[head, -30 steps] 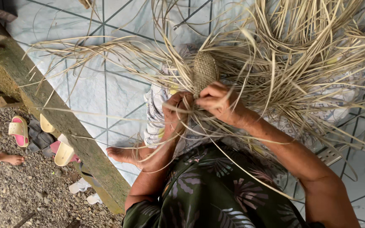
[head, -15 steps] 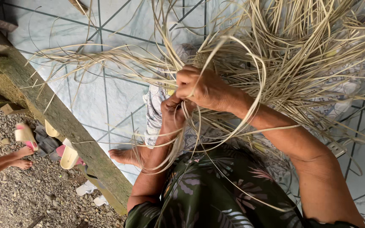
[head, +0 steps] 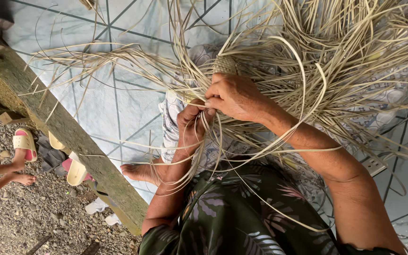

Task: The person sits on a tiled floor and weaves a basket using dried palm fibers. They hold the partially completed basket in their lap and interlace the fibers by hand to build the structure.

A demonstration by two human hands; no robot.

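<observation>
A small woven straw piece point(head: 225, 64) sits in my lap with many long pale straw strips point(head: 336, 52) fanning out from it. My right hand point(head: 234, 97) lies over the woven piece and pinches a few strips between thumb and fingers. Just below it, my left hand point(head: 191, 123) is closed on a bundle of strips that hang down toward my dark leaf-print clothing point(head: 232, 212). The two hands touch at the fingertips. My bare foot point(head: 140, 172) rests on the pale tiled floor point(head: 100, 104).
A weathered wooden beam point(head: 67, 130) edges the tiles at the left, with gravel point(head: 29, 217) beyond it. Cream and pink sandals point(head: 24, 143) lie there, and another person's bare feet point(head: 17, 172) show at the far left.
My right hand has moved up and left over the woven piece, pulling strips across it. A long strip has looped out to the right. The other person's feet have shifted on the gravel.
</observation>
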